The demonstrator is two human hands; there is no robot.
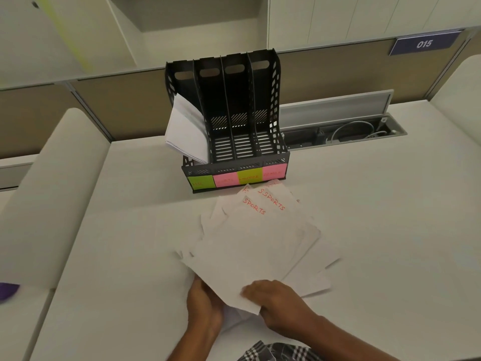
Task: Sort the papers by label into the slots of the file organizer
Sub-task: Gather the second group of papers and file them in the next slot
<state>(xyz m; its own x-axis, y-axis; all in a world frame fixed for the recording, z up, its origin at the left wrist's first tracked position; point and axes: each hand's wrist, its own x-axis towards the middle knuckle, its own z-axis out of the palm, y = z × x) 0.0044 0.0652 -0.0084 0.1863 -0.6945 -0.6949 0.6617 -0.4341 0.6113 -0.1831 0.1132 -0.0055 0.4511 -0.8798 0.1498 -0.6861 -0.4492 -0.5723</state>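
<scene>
1. A black file organizer [234,121] with four slots stands at the back of a white desk [390,230], in front of a partition.
2. Four sticky notes [236,177] run along its front edge: green, pink, yellow-green, pink. Their writing is too blurred to read fully.
3. The leftmost slot holds a stack of white sheets [186,131] leaning out to the left; the other three slots look empty.
4. A fanned pile of papers [260,241] lies on the desk just in front of the organizer; two top sheets read "SPORTS" in red.
5. The left hand [205,306] is under the near edge of the pile, fingers hidden beneath it.
6. The right hand [276,300] pinches the near corner of the top sheets.
7. An open cable tray [346,134] sits to the right of the organizer.
</scene>
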